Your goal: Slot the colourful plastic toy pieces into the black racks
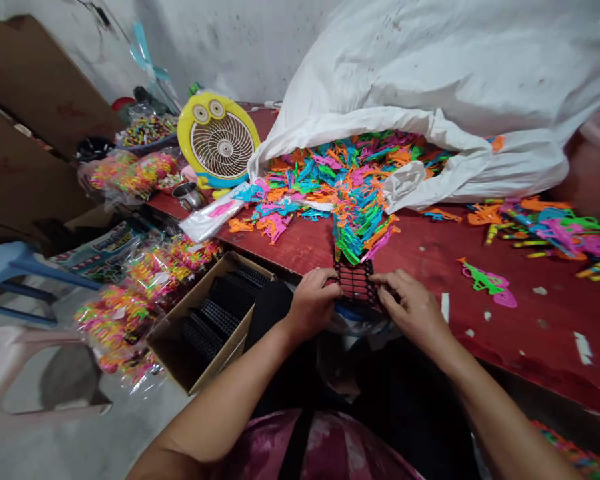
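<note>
A black plastic grid rack (354, 281) sits at the table's front edge, in front of my body. My left hand (311, 299) has its fingers curled and closed on the rack's left side. On the opposite side, my right hand (411, 305) pinches the rack's right edge with thumb and fingers. Small gun-shaped plastic toys (360, 223) in green, blue, orange and pink stand in a dense cluster over the rack's far end. How they are fixed there I cannot tell.
A big white sack (430, 67) spills more coloured toys onto the red table (420, 260). More lie at the right. A yellow fan (225, 143) and metal cup (189, 195) stand left. Below is a cardboard box (180, 383) of black racks, beside bagged toys (155, 273) and stools.
</note>
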The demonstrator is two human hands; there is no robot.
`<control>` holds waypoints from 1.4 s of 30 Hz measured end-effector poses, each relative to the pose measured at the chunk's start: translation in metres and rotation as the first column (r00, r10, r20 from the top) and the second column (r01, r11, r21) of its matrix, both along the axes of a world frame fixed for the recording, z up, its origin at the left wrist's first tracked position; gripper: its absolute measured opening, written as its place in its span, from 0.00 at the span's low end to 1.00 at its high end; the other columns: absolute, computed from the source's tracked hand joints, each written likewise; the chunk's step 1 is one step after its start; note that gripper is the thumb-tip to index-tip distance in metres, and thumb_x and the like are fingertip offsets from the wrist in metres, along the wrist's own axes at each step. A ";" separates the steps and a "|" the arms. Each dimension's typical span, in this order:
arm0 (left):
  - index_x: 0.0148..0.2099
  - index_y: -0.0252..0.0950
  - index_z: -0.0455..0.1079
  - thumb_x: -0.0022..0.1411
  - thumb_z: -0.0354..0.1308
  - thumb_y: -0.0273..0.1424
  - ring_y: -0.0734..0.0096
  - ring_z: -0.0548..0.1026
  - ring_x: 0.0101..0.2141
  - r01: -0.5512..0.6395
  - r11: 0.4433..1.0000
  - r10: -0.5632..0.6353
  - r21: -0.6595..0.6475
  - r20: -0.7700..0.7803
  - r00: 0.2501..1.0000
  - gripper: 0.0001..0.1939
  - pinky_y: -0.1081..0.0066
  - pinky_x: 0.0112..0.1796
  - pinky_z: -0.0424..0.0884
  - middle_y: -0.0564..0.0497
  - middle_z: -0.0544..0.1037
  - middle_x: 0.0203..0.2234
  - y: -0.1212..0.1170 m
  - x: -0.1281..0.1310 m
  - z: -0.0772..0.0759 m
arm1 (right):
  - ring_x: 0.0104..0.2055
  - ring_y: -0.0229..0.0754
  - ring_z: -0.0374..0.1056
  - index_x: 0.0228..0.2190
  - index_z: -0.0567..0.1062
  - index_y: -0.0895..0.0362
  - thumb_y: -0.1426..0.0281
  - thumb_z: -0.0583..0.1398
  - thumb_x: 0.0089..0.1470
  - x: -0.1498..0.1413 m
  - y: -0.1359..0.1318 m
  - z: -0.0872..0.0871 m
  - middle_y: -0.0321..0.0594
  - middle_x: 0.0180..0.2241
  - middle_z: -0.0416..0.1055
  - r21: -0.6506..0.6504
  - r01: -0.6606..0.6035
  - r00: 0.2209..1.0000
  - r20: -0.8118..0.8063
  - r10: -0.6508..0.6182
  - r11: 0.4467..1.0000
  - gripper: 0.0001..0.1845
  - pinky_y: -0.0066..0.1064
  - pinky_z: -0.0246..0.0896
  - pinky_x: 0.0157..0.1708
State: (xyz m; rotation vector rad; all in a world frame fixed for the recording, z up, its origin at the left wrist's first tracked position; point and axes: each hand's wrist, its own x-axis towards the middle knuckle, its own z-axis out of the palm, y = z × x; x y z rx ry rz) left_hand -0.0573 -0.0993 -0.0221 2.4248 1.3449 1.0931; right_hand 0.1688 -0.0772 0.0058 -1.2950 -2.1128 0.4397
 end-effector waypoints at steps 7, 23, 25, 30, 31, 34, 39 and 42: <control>0.36 0.39 0.70 0.55 0.51 0.20 0.64 0.71 0.47 -0.013 0.999 0.013 -0.033 -0.001 1.000 0.11 0.63 0.48 0.66 0.47 0.74 0.47 0.000 0.000 0.001 | 0.36 0.45 0.69 0.43 0.75 0.56 0.72 0.53 0.59 -0.003 0.001 -0.002 0.42 0.32 0.70 0.042 0.017 0.997 0.070 -0.020 0.999 0.14 0.34 0.63 0.37; 0.36 0.38 0.70 0.55 0.52 0.20 0.64 0.71 0.46 -0.007 1.000 0.007 -0.024 -0.013 1.000 0.11 0.64 0.46 0.66 0.47 0.74 0.46 -0.001 0.000 0.001 | 0.34 0.43 0.74 0.39 0.77 0.50 0.70 0.54 0.57 -0.005 0.019 0.005 0.36 0.35 0.80 -0.158 0.126 0.985 0.133 -0.105 0.979 0.13 0.30 0.60 0.30; 0.37 0.38 0.70 0.54 0.52 0.20 0.64 0.71 0.46 -0.004 1.000 0.004 -0.021 -0.007 1.000 0.11 0.64 0.46 0.66 0.46 0.73 0.46 -0.001 0.000 -0.001 | 0.36 0.43 0.75 0.41 0.77 0.50 0.68 0.54 0.58 -0.003 0.016 0.001 0.36 0.38 0.80 -0.179 0.146 0.987 0.099 -0.130 0.973 0.14 0.30 0.62 0.32; 0.37 0.38 0.71 0.55 0.52 0.20 0.63 0.70 0.47 0.005 1.000 -0.005 -0.026 -0.001 1.000 0.11 0.63 0.48 0.66 0.46 0.73 0.47 0.001 -0.001 -0.005 | 0.39 0.44 0.76 0.47 0.75 0.52 0.67 0.54 0.59 -0.001 0.013 -0.002 0.39 0.40 0.80 -0.134 0.138 0.990 0.044 -0.133 0.981 0.16 0.31 0.64 0.36; 0.37 0.38 0.71 0.55 0.52 0.20 0.63 0.70 0.47 0.007 1.000 -0.007 -0.029 -0.002 1.000 0.11 0.63 0.48 0.66 0.46 0.73 0.48 0.001 -0.001 -0.005 | 0.40 0.44 0.76 0.47 0.75 0.52 0.68 0.54 0.60 -0.001 0.014 -0.001 0.39 0.41 0.80 -0.119 0.130 0.991 0.058 -0.124 0.984 0.16 0.31 0.64 0.37; 0.37 0.39 0.71 0.55 0.51 0.20 0.63 0.70 0.47 0.001 0.999 0.000 -0.043 0.002 1.000 0.11 0.63 0.48 0.66 0.46 0.73 0.48 0.001 -0.001 -0.004 | 0.42 0.45 0.76 0.46 0.76 0.51 0.70 0.53 0.60 -0.007 0.014 0.003 0.37 0.43 0.80 -0.061 0.137 0.977 0.171 -0.125 0.989 0.16 0.31 0.63 0.37; 0.37 0.38 0.71 0.54 0.51 0.20 0.63 0.70 0.47 0.006 1.000 -0.006 -0.028 0.018 1.000 0.12 0.64 0.48 0.66 0.46 0.73 0.48 -0.001 0.000 -0.002 | 0.38 0.46 0.75 0.47 0.76 0.54 0.71 0.52 0.60 -0.020 0.010 0.011 0.42 0.41 0.80 0.017 0.191 0.901 0.394 -0.182 0.982 0.17 0.31 0.58 0.31; 0.37 0.38 0.70 0.54 0.51 0.19 0.63 0.70 0.47 0.001 0.999 0.000 -0.033 0.029 1.000 0.12 0.64 0.48 0.66 0.46 0.73 0.47 -0.001 0.000 -0.001 | 0.38 0.46 0.75 0.46 0.76 0.53 0.70 0.52 0.60 -0.017 0.013 0.013 0.42 0.39 0.80 -0.045 0.194 0.914 0.371 -0.164 0.980 0.17 0.30 0.58 0.31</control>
